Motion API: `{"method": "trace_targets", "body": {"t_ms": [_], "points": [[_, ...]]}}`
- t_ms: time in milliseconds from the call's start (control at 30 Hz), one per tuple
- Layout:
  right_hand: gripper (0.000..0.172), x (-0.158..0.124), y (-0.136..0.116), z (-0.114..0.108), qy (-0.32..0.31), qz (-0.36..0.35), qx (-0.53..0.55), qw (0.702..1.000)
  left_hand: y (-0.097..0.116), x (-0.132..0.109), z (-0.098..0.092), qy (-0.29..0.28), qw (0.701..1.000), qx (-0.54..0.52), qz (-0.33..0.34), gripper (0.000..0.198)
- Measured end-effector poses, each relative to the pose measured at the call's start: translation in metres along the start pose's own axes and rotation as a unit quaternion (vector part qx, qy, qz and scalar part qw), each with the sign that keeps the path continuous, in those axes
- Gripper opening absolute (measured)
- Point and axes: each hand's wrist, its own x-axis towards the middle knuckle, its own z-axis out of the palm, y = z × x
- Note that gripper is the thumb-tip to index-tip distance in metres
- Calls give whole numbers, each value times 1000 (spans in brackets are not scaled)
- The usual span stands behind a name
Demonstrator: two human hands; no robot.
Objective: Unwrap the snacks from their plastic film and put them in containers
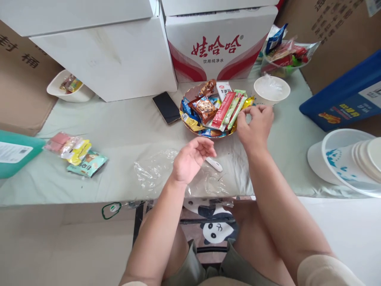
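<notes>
A round, gold-rimmed dish (pixel 214 137) holds a heap of wrapped snacks. My right hand (pixel 255 126) is at the dish's right side, its thumb and fingers curled against a yellow snack packet (pixel 249 102); the fingertips are partly hidden. Red and green stick packets (pixel 224 109) lie on top beside that hand. A brown cookie packet (pixel 205 109) rests left of them, with a white packet (pixel 224 89) behind. Just in front of the dish, my left hand (pixel 194 158) hovers palm turned inward, fingers loosely bent and empty. Near it lie a small white tool (pixel 214 164) and crumpled clear wrap (pixel 154 169).
A black phone (pixel 166 108) lies left of the dish. White boxes (pixel 222 43) stand behind. A paper bowl (pixel 272 88), a snack-filled tub (pixel 285 59) and a cup tub (pixel 321 161) are at right. Loose packets (pixel 87 163) and a white container (pixel 56 85) are at left.
</notes>
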Motion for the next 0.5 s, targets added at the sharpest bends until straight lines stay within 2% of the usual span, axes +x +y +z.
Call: {"method": "trace_targets", "body": {"t_ms": [67, 133, 200, 267, 333, 400, 467, 500], "points": [[9, -1, -10, -10, 6, -35, 27, 999, 9, 1, -9, 55, 997, 32, 49, 38], [8, -9, -24, -22, -26, -75, 70, 994, 16, 2, -23, 126, 982, 84, 110, 27], [5, -28, -39, -31, -84, -99, 109, 985, 21, 1, -41, 195, 952, 174, 158, 17], [3, -55, -48, -35, -143, -105, 141, 974, 21, -3, -59, 245, 907, 301, 162, 11], [6, -83, -49, -34, -197, -98, 143, 965, 19, -9, -72, 254, 849, 445, 133, 19], [13, -105, -44, -31, -235, -87, 106, 962, 14, -14, -80, 224, 787, 568, 90, 41], [23, -117, -36, -26, -222, -89, 38, 970, 9, -18, -81, 188, 737, 648, 40, 64], [25, -120, -33, -25, -211, -94, 8, 973, 6, -19, -80, 173, 722, 670, 16, 70]]}}
